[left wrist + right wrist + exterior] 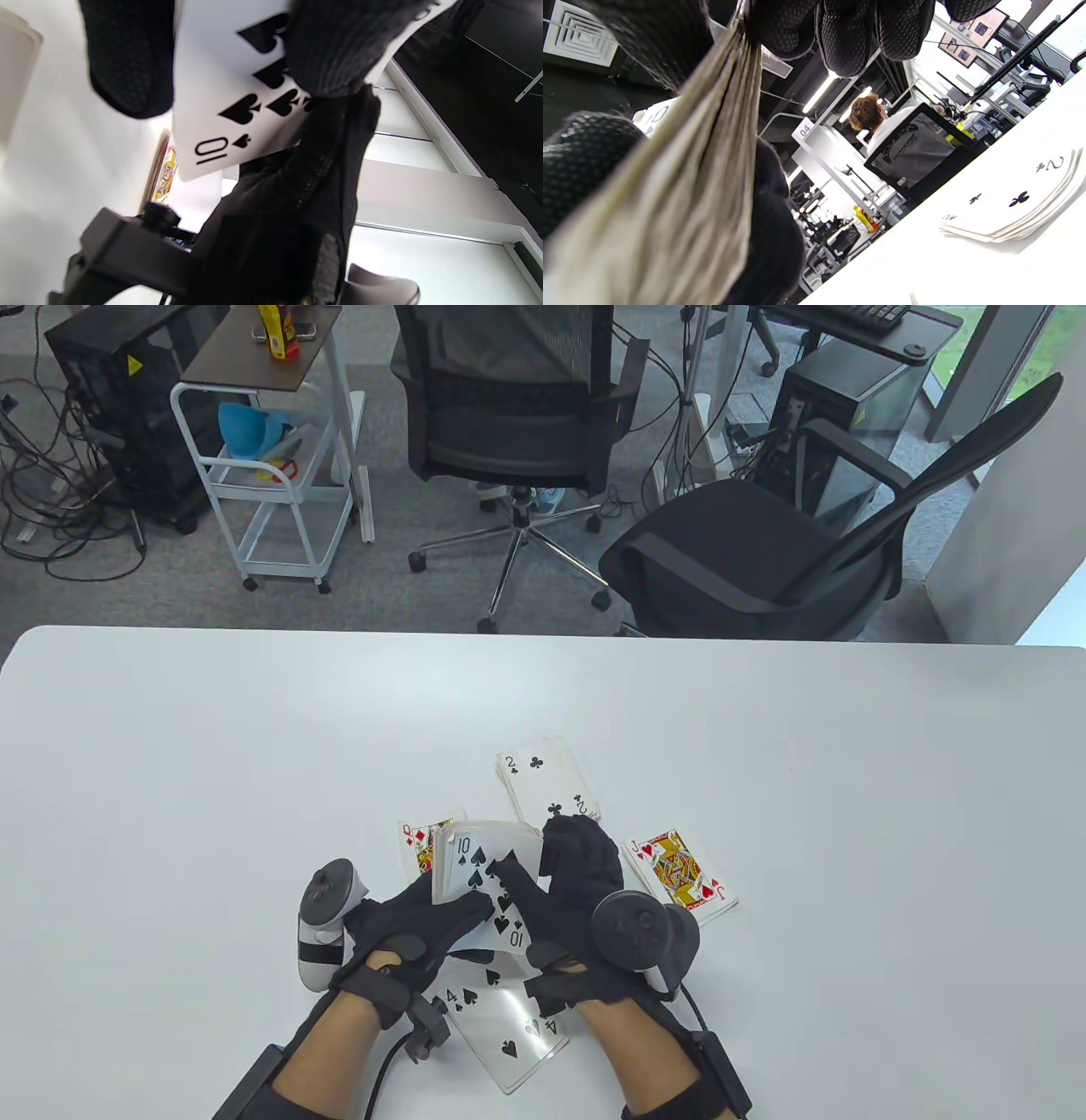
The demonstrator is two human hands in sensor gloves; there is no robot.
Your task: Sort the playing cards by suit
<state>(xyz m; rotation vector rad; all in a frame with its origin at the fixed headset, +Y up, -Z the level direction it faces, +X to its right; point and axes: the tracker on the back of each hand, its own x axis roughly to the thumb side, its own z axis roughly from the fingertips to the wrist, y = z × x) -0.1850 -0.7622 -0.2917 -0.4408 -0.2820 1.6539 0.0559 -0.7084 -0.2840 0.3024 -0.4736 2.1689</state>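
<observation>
Between four piles, both hands (509,912) on deck (485,861)

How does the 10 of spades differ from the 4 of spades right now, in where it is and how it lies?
The 10 of spades tops a stack gripped by both the left hand and right hand; the 4 of spades lies flat on the table, untouched. The 10 is partly covered by fingers; the 4 is mostly visible, nearer the person between the wrists. Both are face-up spades.

Grey carpet (382,594), black office chairs (509,398)
</observation>
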